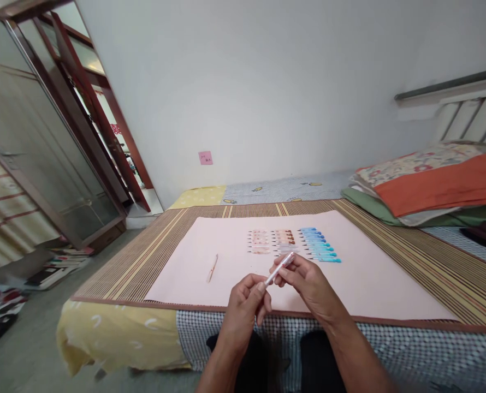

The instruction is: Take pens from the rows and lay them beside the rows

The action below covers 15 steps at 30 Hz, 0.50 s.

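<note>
Both my hands hold one pale pink pen (279, 268) above the near edge of a pink sheet (235, 240) spread on the bed. My left hand (245, 308) pinches its lower end with closed fingers. My right hand (304, 281) grips its upper end, fingers curled. On the sheet lie three rows of pens: pale pink ones (260, 242), brown-orange ones (284, 240) and blue ones (319, 244). A single thin pen (212, 268) lies apart on the sheet to the left.
The sheet rests on a striped mat (144, 251) over a bed. Folded blankets and a pillow (431, 183) are stacked at the right. Books and magazines (58, 265) lie on the floor at left, near a glass door (42, 142).
</note>
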Motion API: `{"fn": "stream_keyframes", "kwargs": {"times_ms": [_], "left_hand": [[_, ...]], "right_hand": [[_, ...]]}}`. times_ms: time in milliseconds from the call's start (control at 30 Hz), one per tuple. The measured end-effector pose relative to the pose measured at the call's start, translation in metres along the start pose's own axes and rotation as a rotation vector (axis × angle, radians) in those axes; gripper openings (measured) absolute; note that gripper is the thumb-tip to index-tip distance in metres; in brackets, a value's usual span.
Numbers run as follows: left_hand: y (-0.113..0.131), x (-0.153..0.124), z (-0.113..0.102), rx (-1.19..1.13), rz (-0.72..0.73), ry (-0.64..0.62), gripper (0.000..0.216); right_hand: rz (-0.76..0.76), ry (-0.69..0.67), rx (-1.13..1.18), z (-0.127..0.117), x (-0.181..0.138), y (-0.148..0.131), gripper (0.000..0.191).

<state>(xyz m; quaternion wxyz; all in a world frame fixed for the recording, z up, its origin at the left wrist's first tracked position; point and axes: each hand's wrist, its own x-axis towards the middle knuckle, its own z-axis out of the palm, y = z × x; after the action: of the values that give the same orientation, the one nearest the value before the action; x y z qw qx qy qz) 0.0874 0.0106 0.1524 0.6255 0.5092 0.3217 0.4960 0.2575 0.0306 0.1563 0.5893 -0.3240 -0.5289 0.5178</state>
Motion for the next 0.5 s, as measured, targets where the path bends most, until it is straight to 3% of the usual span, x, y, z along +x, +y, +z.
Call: {"fn": "stream_keyframes", "kwargs": {"times_ms": [267, 500], "left_hand": [[0.005, -0.017, 0.013, -0.269, -0.115, -0.153, 0.035], [0.005, -0.027, 0.021, -0.285, -0.119, -0.145, 0.035]], "right_hand": [[-0.004, -0.081, 0.029, -0.004, -0.017, -0.013, 0.021], [0.021, -0.114, -0.064, -0.001, -0.028, -0.020, 0.028]]}}
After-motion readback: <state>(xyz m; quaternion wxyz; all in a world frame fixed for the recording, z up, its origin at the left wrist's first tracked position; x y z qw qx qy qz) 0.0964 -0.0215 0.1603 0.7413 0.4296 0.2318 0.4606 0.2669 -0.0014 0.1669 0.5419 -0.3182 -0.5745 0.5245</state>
